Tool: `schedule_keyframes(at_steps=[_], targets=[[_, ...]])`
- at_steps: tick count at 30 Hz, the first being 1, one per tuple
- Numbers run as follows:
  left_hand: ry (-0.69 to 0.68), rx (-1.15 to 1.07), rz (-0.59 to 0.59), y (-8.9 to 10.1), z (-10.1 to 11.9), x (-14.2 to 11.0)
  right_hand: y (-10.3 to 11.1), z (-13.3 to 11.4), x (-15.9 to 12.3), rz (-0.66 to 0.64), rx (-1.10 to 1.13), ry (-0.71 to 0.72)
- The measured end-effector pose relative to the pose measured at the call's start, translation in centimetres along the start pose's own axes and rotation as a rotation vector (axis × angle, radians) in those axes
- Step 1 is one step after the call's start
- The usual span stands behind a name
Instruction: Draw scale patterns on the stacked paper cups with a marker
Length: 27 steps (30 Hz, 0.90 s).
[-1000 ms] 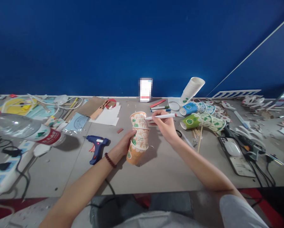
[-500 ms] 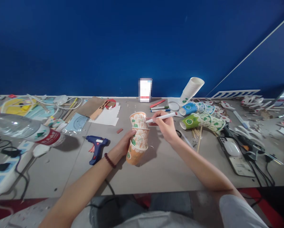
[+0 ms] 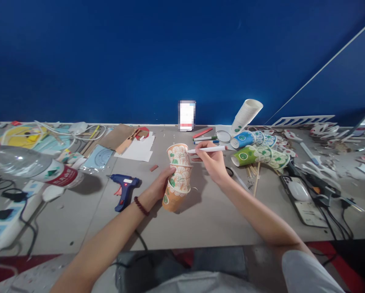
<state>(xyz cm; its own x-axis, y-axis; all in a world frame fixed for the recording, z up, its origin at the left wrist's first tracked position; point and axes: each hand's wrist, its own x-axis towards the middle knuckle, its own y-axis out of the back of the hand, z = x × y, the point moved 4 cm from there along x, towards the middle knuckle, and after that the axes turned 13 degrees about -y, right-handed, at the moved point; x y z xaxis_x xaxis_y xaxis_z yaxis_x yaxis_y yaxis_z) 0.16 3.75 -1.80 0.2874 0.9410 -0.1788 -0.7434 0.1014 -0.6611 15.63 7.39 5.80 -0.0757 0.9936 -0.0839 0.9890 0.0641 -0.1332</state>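
Note:
Wrapped round the left side of a curved stack of orange-patterned paper cups [image 3: 180, 177] is my left hand [image 3: 164, 183], keeping the cups tilted above the table. The lowest cup is solid orange; the upper ones carry orange scale lines and green marks. My right hand [image 3: 211, 162] pinches a white marker pen [image 3: 211, 149] with a reddish end on its right. The pen's tip is at the right side of the top cup; whether it touches I cannot tell. Beyond my right hand lie a green cup stack [image 3: 258, 156] and a blue cup stack [image 3: 252, 138].
A blue hot glue gun [image 3: 124, 189] lies left of my left hand, with a water bottle [image 3: 32, 167] and power strip [image 3: 14, 215] farther left. Several markers [image 3: 204, 138] and a leaning white cup stack [image 3: 246, 116] are behind. A phone [image 3: 307, 209] and cables are right.
The marker pen has turned slightly in my right hand and now lies more level. My left hand and the cups have hardly moved.

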Motion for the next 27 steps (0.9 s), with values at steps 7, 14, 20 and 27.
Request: schedule_keyframes(at_steps=[7, 14, 20, 27], targets=[[0.002, -0.017, 0.018, -0.02, 0.08, -0.05, -0.01, -0.1, -0.04, 0.005, 0.004, -0.007], [-0.011, -0.023, -0.007, -0.24, 0.23, -0.12, -0.04, -0.18, -0.2, -0.004, 0.004, 0.002], [0.006, -0.022, 0.015, 0.06, 0.05, -0.11, -0.14, -0.31, -0.25, -0.029, 0.026, 0.011], [0.005, -0.008, 0.001, -0.02, 0.15, -0.21, 0.05, -0.16, -0.14, 0.025, 0.055, -0.011]])
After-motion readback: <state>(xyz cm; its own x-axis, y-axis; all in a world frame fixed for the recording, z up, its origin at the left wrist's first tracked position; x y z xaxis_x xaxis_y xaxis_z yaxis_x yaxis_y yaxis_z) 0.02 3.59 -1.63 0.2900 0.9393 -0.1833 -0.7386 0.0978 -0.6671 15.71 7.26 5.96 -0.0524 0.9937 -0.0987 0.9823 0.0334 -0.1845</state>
